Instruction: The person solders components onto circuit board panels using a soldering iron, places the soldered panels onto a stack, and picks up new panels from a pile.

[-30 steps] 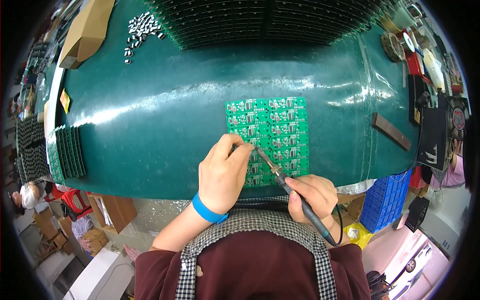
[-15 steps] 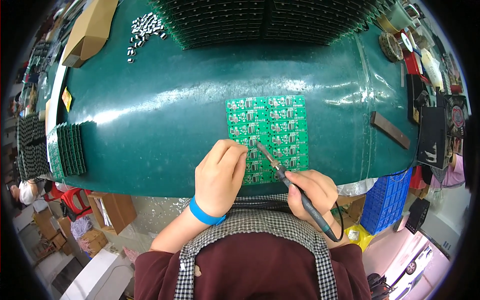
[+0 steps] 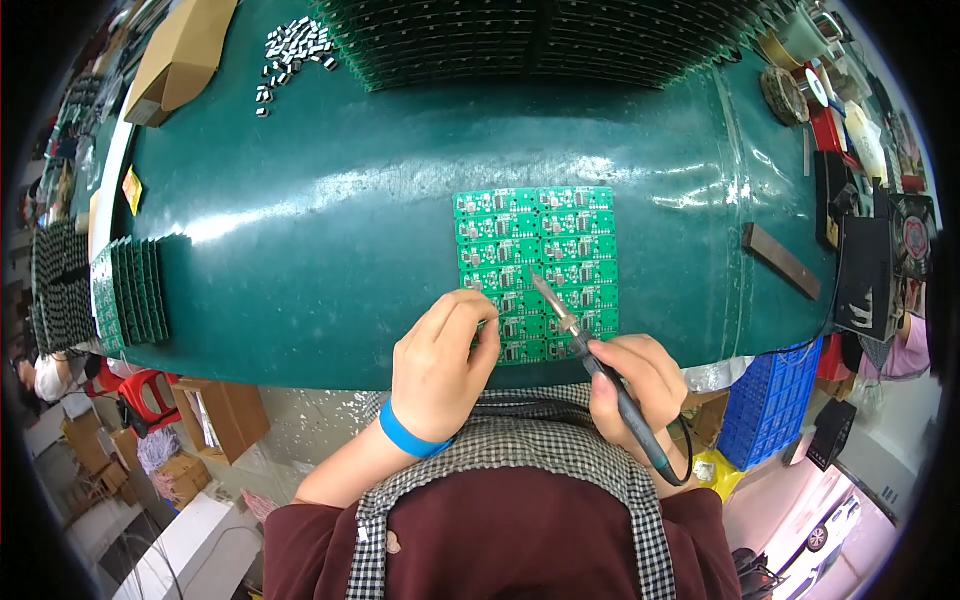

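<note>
A soldering iron point(image 3: 581, 345) is gripped by the right hand point(image 3: 648, 382), its handle pinched between the thumb and bent fingers. Its metal tip is pointed forward and leftward from those fingers, over a green circuit-board panel point(image 3: 540, 250); whether the surface is touched cannot be told. The panel, patterned with two columns of small boards, is laid flat just ahead of the fingers of both hands, and its near left edge is partly covered by the left hand point(image 3: 436, 360). The left fingers are curled, with the index fingertip and thumb brought near each other; whether anything is pinched there cannot be told. Well ahead and to the left of those fingers, small black-and-white components point(image 3: 297, 45) are heaped. Upright circuit boards point(image 3: 135, 290) are ranged well to their left. A brown bar point(image 3: 782, 262) is placed well to the right of the right fingers, farther forward.
</note>
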`<state>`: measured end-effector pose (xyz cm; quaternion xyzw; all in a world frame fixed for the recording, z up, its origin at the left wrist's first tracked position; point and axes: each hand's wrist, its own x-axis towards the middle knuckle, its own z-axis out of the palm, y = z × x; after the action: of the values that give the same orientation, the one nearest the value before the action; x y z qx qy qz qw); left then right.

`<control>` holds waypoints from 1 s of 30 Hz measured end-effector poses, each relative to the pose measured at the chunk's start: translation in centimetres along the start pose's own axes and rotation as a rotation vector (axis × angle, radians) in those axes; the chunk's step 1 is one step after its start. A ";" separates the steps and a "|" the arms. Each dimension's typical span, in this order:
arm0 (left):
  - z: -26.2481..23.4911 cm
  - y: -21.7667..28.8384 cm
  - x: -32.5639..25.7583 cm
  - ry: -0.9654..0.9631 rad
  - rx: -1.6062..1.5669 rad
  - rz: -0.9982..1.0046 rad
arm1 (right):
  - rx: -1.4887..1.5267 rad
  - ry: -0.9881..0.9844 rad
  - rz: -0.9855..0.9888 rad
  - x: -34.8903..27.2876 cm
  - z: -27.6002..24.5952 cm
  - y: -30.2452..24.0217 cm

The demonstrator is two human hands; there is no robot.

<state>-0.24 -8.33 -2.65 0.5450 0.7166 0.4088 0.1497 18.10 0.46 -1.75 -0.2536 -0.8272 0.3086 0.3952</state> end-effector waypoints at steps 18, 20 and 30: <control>0.8 0.2 0.0 -0.019 0.050 -0.040 | -0.001 -0.067 -0.006 -1.2 0.1 -0.5; 0.8 0.3 0.0 -0.049 0.082 -0.042 | 0.001 -0.067 -0.013 -1.3 0.1 -0.6; 0.0 1.3 -1.2 -0.136 0.004 -0.136 | -0.043 -0.030 -0.060 -2.4 -0.8 -1.0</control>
<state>1.01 -9.31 -1.98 0.5219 0.7410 0.3582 0.2241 19.91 -1.62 -1.86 -0.2325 -0.8467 0.2825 0.3864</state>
